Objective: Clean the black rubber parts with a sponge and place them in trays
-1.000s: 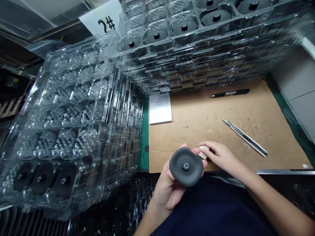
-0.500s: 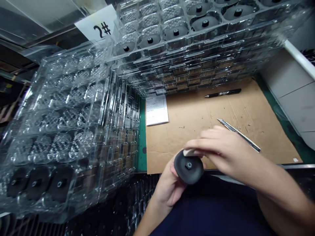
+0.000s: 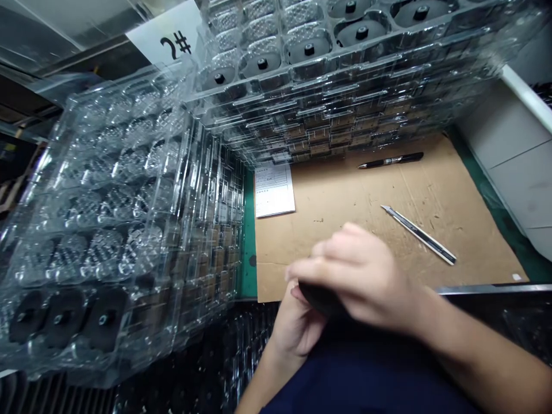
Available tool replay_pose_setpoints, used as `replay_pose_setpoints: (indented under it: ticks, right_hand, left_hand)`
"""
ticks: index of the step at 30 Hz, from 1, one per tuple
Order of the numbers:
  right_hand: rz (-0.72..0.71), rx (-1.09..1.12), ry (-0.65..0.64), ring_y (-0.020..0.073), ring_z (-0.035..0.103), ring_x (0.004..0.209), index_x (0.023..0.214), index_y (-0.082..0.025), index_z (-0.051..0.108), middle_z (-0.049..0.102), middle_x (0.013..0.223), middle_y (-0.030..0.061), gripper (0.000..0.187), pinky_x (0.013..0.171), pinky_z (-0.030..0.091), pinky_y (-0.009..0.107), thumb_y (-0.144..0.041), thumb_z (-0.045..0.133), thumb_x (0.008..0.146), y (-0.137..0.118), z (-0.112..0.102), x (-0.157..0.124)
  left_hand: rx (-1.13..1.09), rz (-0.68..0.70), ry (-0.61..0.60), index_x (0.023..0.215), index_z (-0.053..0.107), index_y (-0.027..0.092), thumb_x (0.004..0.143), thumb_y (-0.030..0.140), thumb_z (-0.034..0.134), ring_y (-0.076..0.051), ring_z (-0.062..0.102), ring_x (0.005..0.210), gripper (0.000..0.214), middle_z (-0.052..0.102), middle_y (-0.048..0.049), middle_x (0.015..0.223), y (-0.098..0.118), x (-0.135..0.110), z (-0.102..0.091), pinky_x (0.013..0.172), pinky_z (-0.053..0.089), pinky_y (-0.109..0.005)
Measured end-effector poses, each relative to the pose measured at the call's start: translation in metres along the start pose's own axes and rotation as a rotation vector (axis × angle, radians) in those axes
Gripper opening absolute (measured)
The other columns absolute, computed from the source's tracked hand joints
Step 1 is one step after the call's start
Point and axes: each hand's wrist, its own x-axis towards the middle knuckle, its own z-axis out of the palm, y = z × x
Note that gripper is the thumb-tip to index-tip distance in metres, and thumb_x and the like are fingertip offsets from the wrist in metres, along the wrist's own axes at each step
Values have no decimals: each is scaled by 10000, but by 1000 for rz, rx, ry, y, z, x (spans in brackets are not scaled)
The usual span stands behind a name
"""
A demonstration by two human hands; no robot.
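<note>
My left hand (image 3: 297, 325) is closed around a black round dished part (image 3: 321, 298) low in front of my body. Over that part lies my right hand (image 3: 360, 273), blurred, its fingers curled together and covering most of the upper face. Whatever those fingers may pinch is hidden now. The part's rim shows only as a dark strip between the two hands. Beyond them a utility knife (image 3: 418, 234) lies on the brown cardboard sheet (image 3: 328, 241).
Stacked clear plastic trays (image 3: 107, 190) stand at left, with several similar black parts (image 3: 62, 321) in the front row. More stacked trays (image 3: 310, 86) run along the back. A pen (image 3: 390, 160) and a printed paper slip (image 3: 275, 192) lie on the cardboard. A white panel (image 3: 513, 155) borders the right.
My right hand has swept left and across the black part, hiding its hexagonal centre and the pale piece seen at the fingertips before. The utility knife is now fully visible.
</note>
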Motion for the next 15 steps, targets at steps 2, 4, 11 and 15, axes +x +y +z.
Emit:
replay_pose_setpoints:
  ticks: [2, 4, 11, 15]
  right_hand:
    - [242, 43, 13, 106, 565, 787, 1036, -230, 634, 654, 902, -8, 221, 694, 369, 264, -219, 460, 900, 18, 1, -8]
    - [523, 51, 11, 119, 586, 835, 1037, -256, 643, 659, 955, -7, 215, 709, 409, 250, -284, 486, 892, 41, 8, -25]
    - [757, 145, -34, 153, 618, 832, 990, -229, 669, 671, 955, 9, 228, 694, 468, 266, -307, 486, 879, 63, 37, -72]
    - [607, -19, 315, 137, 579, 884, 1159, -258, 576, 610, 1109, 10, 279, 707, 442, 258, -273, 478, 898, 12, 13, -34]
  left_hand:
    - [-13, 43, -53, 1100, 621, 245, 675, 499, 694, -207, 604, 985, 501, 616, -22, 1124, 4, -1, -1, 908, 463, -302]
    - [-30, 97, -130, 1184, 572, 299, 674, 513, 684, -241, 590, 1051, 564, 548, -28, 1270, 9, -3, -4, 934, 456, -323]
    - [-54, 127, -188, 1246, 520, 315, 748, 478, 625, -246, 520, 1160, 534, 503, -13, 1327, 11, -1, -9, 956, 453, -292]
    - [-7, 189, -155, 1244, 507, 338, 749, 487, 626, -260, 508, 1170, 531, 467, -9, 1354, 8, 1, -4, 948, 470, -346]
